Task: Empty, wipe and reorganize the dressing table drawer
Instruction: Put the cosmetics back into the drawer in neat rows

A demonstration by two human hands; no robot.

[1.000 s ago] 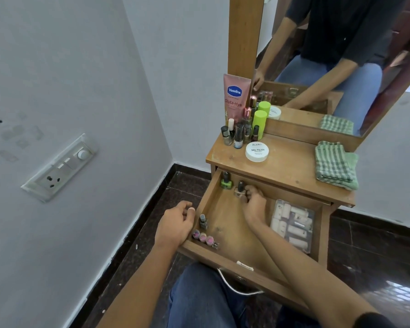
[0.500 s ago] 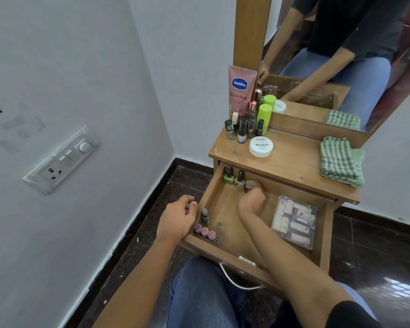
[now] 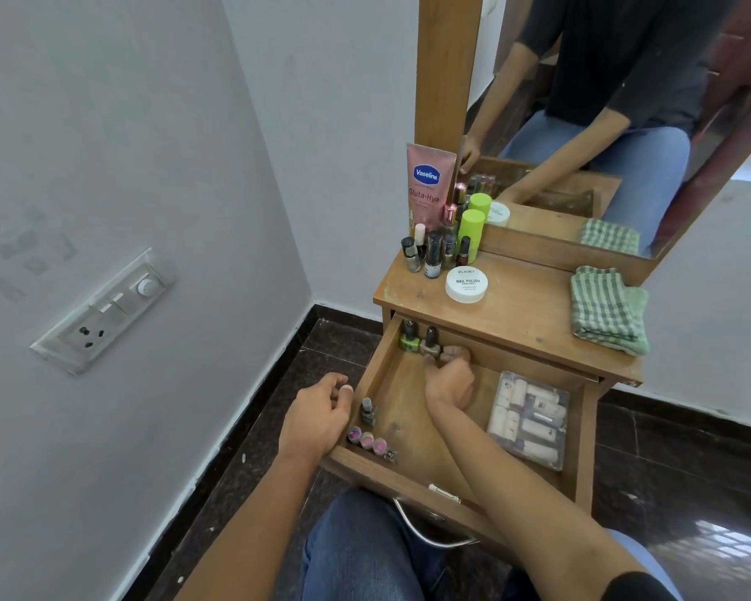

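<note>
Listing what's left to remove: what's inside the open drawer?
In the drawer: a green bottle and a brownish bottle at the back, a grey bottle and three pink pots by the left wall, a clear box at right. The right hand hides whatever is under its fingers.

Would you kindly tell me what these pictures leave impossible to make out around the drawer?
- Head view, right hand: its curled fingers hide whether it holds anything beside the beige bottle.
- Head view, left hand: its back hides whether it grips the drawer wall.
- Head view, drawer's rear: covered by the tabletop.
- Head view, clear box: labels inside too blurred to read.
</note>
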